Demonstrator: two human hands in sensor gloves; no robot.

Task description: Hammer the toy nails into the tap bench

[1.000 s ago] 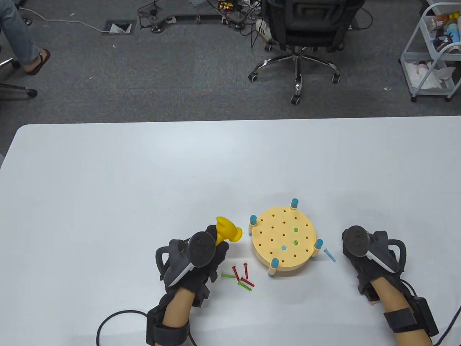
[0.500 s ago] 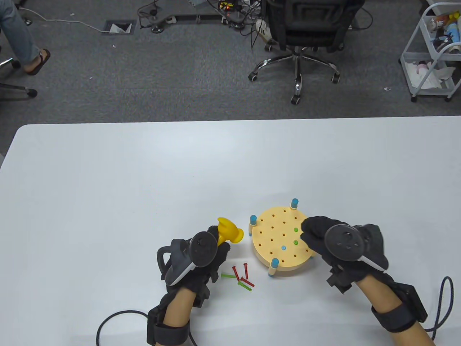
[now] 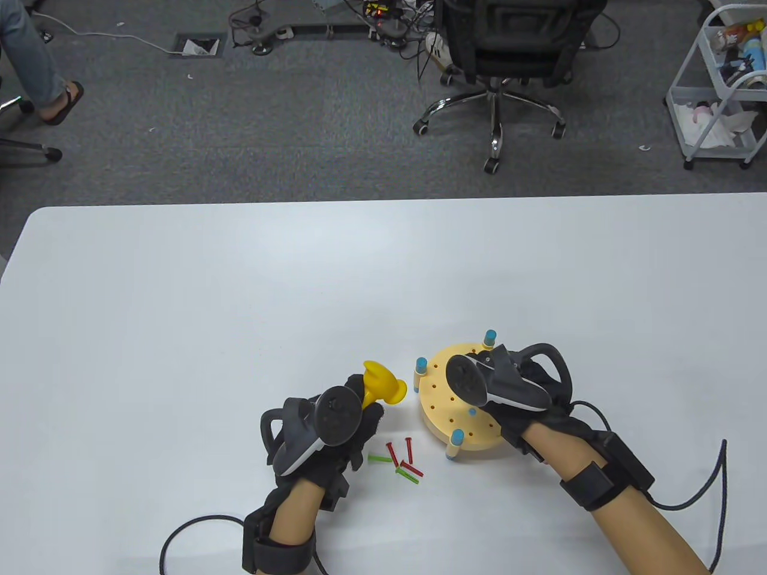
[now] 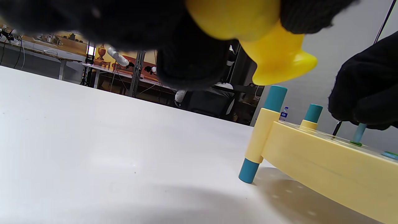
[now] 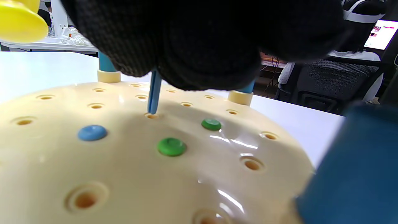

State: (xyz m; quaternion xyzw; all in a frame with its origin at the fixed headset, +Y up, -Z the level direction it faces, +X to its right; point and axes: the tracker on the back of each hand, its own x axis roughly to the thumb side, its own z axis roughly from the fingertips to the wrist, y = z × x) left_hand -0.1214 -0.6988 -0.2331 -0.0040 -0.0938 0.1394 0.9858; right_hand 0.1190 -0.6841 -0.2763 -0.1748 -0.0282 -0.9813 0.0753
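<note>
Presently the right hand (image 3: 509, 389) sits over the tap bench (image 3: 440, 413), a round, pale yellow plastic disc, glossy, pierced with small round holes, raised on legs capped in blue (image 3: 421, 363); its knit-gloved fingers (image 5: 199, 46) are closed in a pinch on a slim blue toy nail (image 5: 154, 93), held near upright with the tip at the mouth of a hole; 1 blue nail head (image 5: 92, 133) and 2 green nail heads (image 5: 171, 146) lie flush in the disc, smooth and domed.

The left hand (image 3: 326, 428) rests on the white table (image 3: 180, 311) just left of the bench, fingers curled around the handle of a yellow toy hammer (image 3: 383, 386); the flared, rounded head (image 4: 276, 59) hangs above the table near a bench leg, not touching it.

Between the hands, near the left hand and just in front of the bench, a loose cluster of thin plastic nails lies flat: red nails (image 3: 400, 453) crossing green nails (image 3: 379, 459); some touch.

A black office chair (image 3: 509, 54) stands on grey carpet beyond the table; a white wire trolley (image 3: 719, 90) at far right.
</note>
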